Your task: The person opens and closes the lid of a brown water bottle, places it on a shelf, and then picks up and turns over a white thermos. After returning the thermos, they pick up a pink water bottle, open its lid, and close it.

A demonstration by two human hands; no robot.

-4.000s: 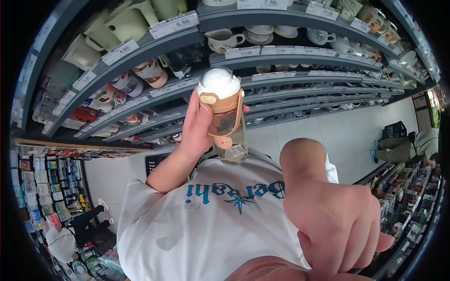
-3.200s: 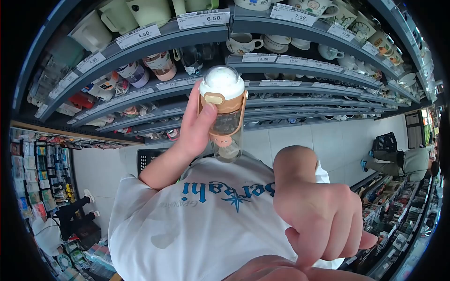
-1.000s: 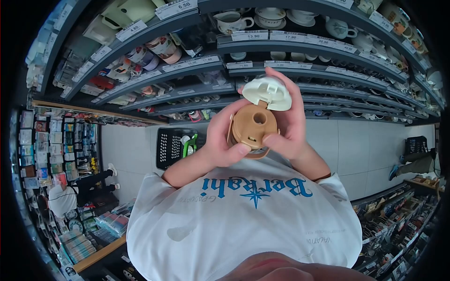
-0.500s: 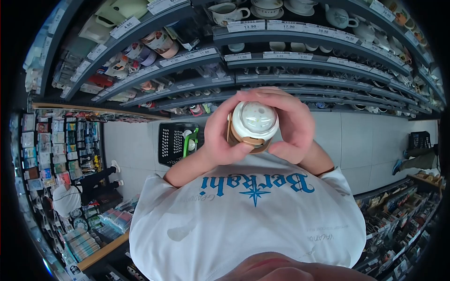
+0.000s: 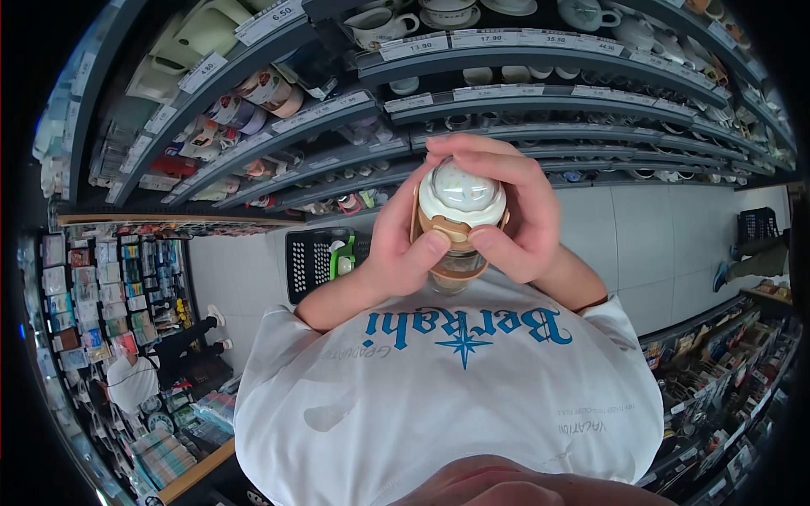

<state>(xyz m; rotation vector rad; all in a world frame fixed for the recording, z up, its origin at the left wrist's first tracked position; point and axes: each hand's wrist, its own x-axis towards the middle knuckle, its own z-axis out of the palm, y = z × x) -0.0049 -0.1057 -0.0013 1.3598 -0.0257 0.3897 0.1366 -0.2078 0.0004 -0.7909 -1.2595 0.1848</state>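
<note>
White-lidded bottle (image 5: 462, 209) in the grip of both hands (image 5: 530, 226), sides partly out of sight

Prices are printed on tags (image 5: 413, 45) along the front edge of a shelf (image 5: 523, 61): 13.90, 17.90, 35.50 and 44.50. On the left shelf (image 5: 221, 91), 4.80 and 6.50 are shown. "VACATION" is printed upside down on the shirt (image 5: 472, 413), near blue "Ber-ahi", its middle letter unclear.
</note>
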